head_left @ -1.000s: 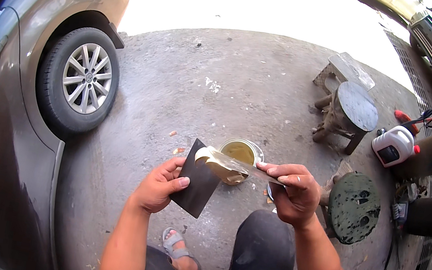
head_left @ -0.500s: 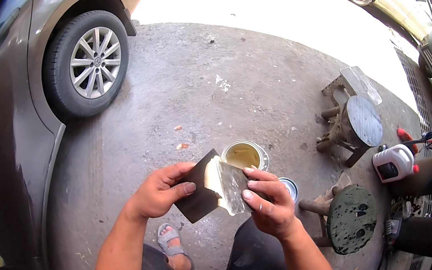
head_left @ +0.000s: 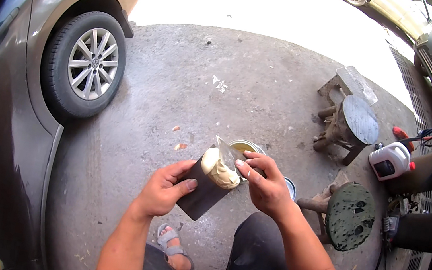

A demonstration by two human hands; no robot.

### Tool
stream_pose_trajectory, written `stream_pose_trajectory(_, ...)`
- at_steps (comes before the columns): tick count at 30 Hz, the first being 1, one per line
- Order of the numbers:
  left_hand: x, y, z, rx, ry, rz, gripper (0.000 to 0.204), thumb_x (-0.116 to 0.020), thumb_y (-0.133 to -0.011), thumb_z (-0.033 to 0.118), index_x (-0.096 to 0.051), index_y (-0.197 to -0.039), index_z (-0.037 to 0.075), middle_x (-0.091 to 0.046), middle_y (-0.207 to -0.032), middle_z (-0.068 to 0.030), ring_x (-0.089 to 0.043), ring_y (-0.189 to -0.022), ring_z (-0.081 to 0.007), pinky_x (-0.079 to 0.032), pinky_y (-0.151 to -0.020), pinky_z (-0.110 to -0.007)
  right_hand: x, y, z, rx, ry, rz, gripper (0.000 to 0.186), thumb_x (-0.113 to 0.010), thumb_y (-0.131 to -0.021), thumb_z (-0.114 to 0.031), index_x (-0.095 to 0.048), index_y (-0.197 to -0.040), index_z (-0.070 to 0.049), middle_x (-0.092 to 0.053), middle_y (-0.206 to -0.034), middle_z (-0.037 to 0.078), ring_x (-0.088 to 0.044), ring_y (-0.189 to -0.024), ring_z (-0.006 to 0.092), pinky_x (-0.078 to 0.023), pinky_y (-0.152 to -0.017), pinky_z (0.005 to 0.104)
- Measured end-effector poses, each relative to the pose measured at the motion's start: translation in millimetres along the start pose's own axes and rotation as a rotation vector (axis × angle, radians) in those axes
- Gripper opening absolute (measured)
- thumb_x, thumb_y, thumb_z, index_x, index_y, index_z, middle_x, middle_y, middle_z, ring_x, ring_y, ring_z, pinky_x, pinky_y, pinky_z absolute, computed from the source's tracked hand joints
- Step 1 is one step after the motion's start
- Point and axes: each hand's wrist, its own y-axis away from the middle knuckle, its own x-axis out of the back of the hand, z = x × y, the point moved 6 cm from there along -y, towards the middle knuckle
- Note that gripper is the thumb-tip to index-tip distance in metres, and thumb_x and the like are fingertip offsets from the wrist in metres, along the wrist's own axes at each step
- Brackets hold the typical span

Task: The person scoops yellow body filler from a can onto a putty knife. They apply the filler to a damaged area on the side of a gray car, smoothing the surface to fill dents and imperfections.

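My left hand (head_left: 164,188) grips a dark rectangular plate (head_left: 194,196) by its left edge, thumb on its face. A thick cream lump of paste (head_left: 220,174) sits on the upper part of the plate. My right hand (head_left: 268,187) holds a flat metal spreader (head_left: 228,153), fingertips on top of it, its blade at the paste. Behind the spreader is an open round tin (head_left: 248,145) on the floor, partly hidden. A round metal lid (head_left: 290,187) shows just right of my right hand.
A car (head_left: 20,100) with its wheel (head_left: 83,64) fills the left. To the right are wooden stools (head_left: 358,119), a green-topped stool (head_left: 350,217), a white jug (head_left: 388,161), cables and dark posts (head_left: 430,229). Further cars (head_left: 394,10) stand at the back, beyond the concrete floor (head_left: 209,76).
The spreader has turned more upright and moved up with my right hand. The paste now sits in a rounded heap on the plate, which my left hand still grips.
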Motion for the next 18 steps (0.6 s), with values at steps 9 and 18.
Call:
stream_pose_trajectory(9, 1, -4, 2, -0.148, 0.317, 0.151, 0.041, -0.054, -0.095, 0.002, -0.044, -0.135, 0.002, -0.061, -0.121, -0.0093, -0.056, -0.112, -0.0158, -0.042, -0.099, -0.031, 32, 5, 41, -0.394, -0.281, 0.145, 0.032, -0.053, -0.089, 0.006, -0.059, -0.119, -0.004, -0.059, -0.106, 0.008, -0.059, -0.102, 0.0201, -0.049, -0.088, 0.0298)
stream_pose_trajectory(18, -25, -2, 8, -0.323, 0.555, 0.146, 0.045, -0.048, -0.097, 0.000, -0.039, -0.140, 0.005, -0.054, -0.132, -0.0098, -0.050, -0.121, -0.0168, -0.039, -0.103, -0.032, 5, 9, 15, -0.727, -0.885, 0.014, 0.038, -0.063, -0.089, -0.005, -0.050, -0.124, 0.002, -0.059, -0.114, 0.006, -0.055, -0.106, 0.0117, -0.044, -0.093, 0.0287)
